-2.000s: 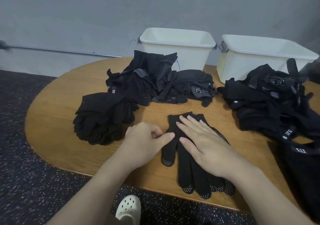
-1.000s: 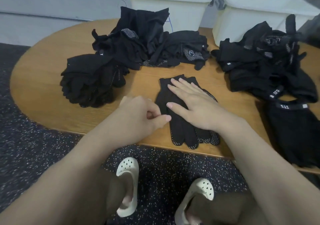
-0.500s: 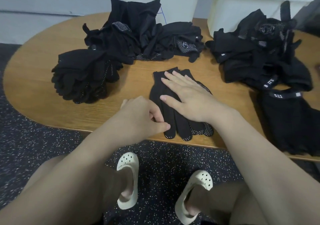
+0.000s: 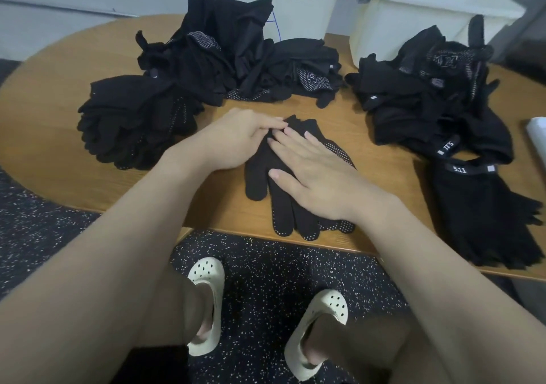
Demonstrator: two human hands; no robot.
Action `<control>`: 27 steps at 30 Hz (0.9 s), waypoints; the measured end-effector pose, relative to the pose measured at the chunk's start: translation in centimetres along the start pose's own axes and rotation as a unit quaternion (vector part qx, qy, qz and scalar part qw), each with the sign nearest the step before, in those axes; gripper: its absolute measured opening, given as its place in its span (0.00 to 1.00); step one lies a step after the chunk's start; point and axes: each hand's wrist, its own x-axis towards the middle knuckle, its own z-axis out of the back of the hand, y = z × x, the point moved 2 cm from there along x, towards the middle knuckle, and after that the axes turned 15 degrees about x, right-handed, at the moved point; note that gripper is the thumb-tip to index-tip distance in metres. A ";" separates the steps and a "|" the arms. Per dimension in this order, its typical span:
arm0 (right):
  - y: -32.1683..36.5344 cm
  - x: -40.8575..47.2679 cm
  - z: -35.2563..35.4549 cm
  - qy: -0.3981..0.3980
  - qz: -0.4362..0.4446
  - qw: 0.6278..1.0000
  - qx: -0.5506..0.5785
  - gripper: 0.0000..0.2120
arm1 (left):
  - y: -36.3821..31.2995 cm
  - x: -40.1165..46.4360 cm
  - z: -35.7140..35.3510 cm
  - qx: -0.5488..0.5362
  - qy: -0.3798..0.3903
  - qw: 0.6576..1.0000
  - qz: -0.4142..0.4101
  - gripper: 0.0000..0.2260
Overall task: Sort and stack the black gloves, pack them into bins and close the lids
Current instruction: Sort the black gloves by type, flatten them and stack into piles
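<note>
On the table [image 4: 74, 153], glove stack [image 4: 283, 203] under flat right hand [image 4: 319, 182], left hand [image 4: 236, 144] fingers pinching its cuff end

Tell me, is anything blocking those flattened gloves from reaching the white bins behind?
Yes: a heap of black gloves lies between the flattened gloves and the left bin. They would have to be lifted over it.

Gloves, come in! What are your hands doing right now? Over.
Right hand flat, pressing the glove stack. Left hand at the cuff end, fingers on the top edge; grip unclear. Both bins behind, lids off. Loose piles around, nothing blocking.
</note>
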 end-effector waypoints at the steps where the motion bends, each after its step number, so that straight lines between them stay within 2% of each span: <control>1: 0.1 -0.2 0.0 0.006 0.004 1.000 -0.005 0.32 | 0.2 0.0 0.0 0.001 -0.004 1.000 -0.003 0.19; 6: 1.2 -2.3 -0.6 0.033 0.049 0.997 -0.043 0.29 | 0.1 0.3 -0.3 -0.004 -0.017 1.000 0.004 0.17; 19: 4.3 -8.2 -3.2 0.034 0.148 0.985 -0.083 0.28 | 0.2 0.3 -0.6 -0.003 -0.041 0.999 0.015 0.17; 22: 4.9 -9.2 -3.4 0.053 0.151 0.985 -0.058 0.28 | -0.1 0.3 -0.6 0.024 -0.060 0.998 0.008 0.16; 24: 5.3 -9.6 -3.3 0.062 0.148 0.987 -0.001 0.28 | -0.2 0.0 -0.8 0.045 -0.090 0.995 0.009 0.15; 27: 5.7 -9.3 -2.3 0.026 0.146 0.985 0.088 0.27 | -0.2 -0.4 -1.0 0.046 -0.135 0.989 0.030 0.12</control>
